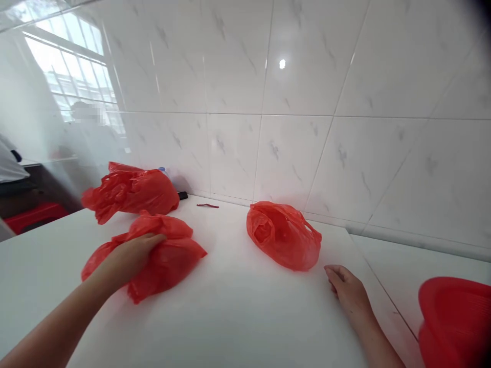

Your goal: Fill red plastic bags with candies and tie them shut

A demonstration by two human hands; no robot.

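Note:
My left hand [143, 248] is closed on a crumpled red plastic bag [169, 263] at the left of the white table. Its fingertips sink into the folds and are partly hidden. What the bag holds, if anything, does not show. My right hand [347, 289] rests low over the table at the right, fingers curled in, with nothing visible in them. Just beyond it, and apart from it, lies a second red plastic bag [286, 237], puffed up, with a loop handle on its right side.
A fuller red plastic bag [141, 191] stands at the back left, beside a black object [183, 195]. A thin dark red strip [207, 205] lies near the tiled wall [233, 148]. Red plastic basins [452, 317] sit at the right edge. Part of a person [11, 163] shows far left.

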